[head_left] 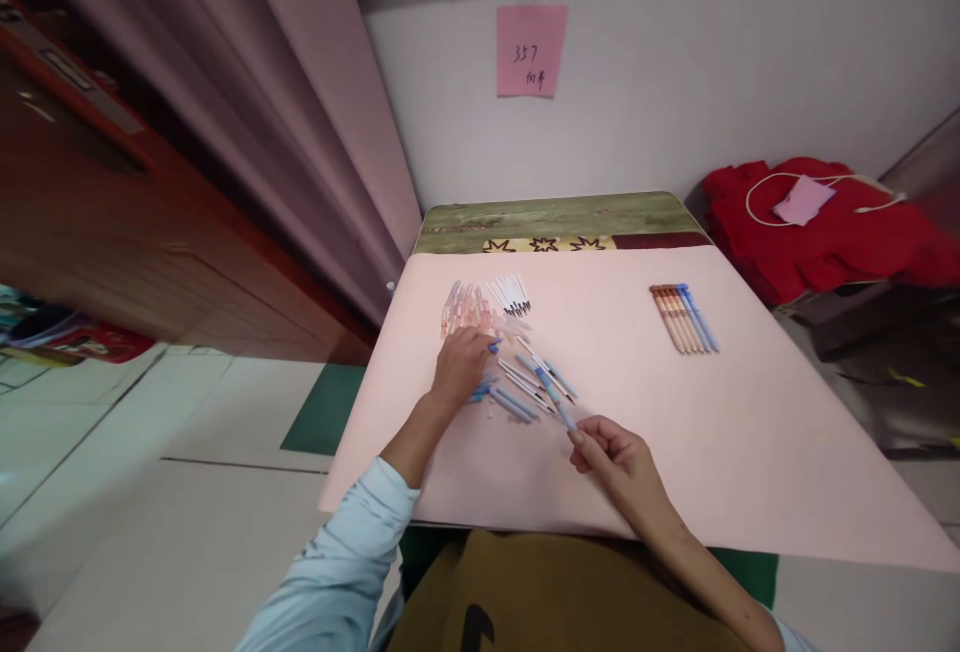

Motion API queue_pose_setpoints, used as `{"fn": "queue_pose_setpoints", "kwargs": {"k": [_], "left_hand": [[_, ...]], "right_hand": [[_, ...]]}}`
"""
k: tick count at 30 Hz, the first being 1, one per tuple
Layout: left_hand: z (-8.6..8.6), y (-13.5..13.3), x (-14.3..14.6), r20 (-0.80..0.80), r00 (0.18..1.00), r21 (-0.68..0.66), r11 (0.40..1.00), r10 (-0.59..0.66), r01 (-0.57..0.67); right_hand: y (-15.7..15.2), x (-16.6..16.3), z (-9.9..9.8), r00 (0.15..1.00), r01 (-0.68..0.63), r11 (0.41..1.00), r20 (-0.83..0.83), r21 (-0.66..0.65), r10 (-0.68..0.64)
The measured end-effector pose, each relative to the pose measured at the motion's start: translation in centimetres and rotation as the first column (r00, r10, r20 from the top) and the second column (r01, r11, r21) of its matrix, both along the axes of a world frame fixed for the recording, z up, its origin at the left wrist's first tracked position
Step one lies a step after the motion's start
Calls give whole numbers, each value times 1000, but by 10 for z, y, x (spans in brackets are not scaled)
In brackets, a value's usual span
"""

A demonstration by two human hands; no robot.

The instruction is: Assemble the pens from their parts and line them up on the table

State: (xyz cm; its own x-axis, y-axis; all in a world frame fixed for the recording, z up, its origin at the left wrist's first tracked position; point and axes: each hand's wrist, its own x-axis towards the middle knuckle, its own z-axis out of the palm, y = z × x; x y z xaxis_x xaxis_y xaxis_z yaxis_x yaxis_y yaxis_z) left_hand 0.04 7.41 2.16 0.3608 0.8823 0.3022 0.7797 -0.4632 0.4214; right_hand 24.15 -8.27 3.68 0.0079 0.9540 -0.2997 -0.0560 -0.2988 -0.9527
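My right hand (619,454) pinches the lower end of a light blue pen barrel (553,394), which slants up and left over the pile. My left hand (461,367) has its fingers closed around a small blue pen part (493,345), of which only the tip shows. Just beyond it lies a bunch of clear and pinkish pen pieces (469,304). White refills with dark ends (512,294) are fanned out beside them. Between the hands are loose pale blue barrels (514,404) and several thin refills (525,382).
At the right of the pink tabletop (750,432), a row of brown and blue pens (682,317) lies side by side. Red cloth (795,242) with a white cable (750,200) sits beyond the table's right edge. A curtain (315,112) hangs at left; a pink note (532,50) is on the wall.
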Motion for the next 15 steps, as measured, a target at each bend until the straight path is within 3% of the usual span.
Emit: {"fn": "queue_pose_setpoints", "kwargs": {"k": [4, 8, 11, 13, 14, 15], "left_hand": [[-2, 10, 8, -261, 958, 3, 992, -120, 125], [0, 12, 12, -255, 951, -35, 984, -175, 172], [9, 11, 15, -54, 988, -85, 986, -147, 142], [17, 4, 22, 239, 970, -166, 982, -44, 86], [21, -1, 28, 419, 907, -236, 970, 47, 58], [26, -8, 34, 595, 784, -332, 942, 174, 42]], "right_hand": [[-1, -2, 0, 1000, -12, 1000, -24, -8, 11], [-1, -3, -1, 1000, -7, 1000, -24, -16, 6], [-2, -3, -2, 1000, -7, 1000, -29, -7, 7], [-2, -3, -3, 999, -7, 1000, -35, -1, 7], [-3, -3, -3, 999, -8, 1000, -36, 3, 8], [-3, -3, -4, 999, -10, 1000, -35, 9, 11]]}}
